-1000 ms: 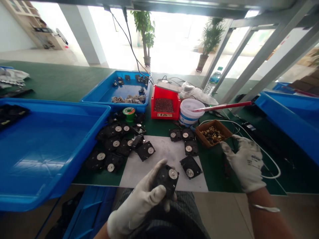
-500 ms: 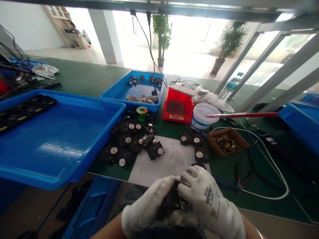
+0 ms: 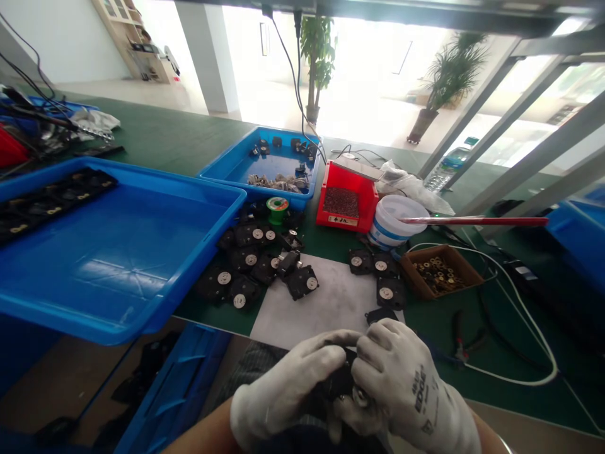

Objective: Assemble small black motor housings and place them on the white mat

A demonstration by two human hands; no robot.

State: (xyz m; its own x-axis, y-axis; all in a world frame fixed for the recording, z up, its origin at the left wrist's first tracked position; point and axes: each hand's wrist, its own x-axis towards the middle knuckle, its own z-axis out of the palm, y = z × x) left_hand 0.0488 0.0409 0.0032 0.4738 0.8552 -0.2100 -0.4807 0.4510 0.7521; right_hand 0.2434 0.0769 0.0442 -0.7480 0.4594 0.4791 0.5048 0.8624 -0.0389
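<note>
My left hand [image 3: 295, 375], in a white glove, is closed round the left side of a black plastic part [image 3: 339, 381] close to my lap. My right hand [image 3: 401, 378], gloved too, grips its right side with curled fingers. Something round and metallic shows on the part by the right fingers; most of the part is hidden. Just beyond the right hand lies another black part [image 3: 380, 315]. Similar black parts with silver discs [image 3: 302, 282] lie about the white paper sheet [image 3: 326, 309], heaped on its left and grouped on its right.
A big blue tray [image 3: 179, 252] stands left, a smaller blue tray [image 3: 220, 167] behind. Farther right are a red bin [image 3: 326, 217] of small brown pieces, a white tub [image 3: 397, 221] with a red stick, a cardboard box [image 3: 420, 287] of brass pieces, and pliers [image 3: 460, 347].
My hands have shifted slightly on the black part, the right one a little to the right. More of the round metal piece shows. The whole view has moved slightly.
</note>
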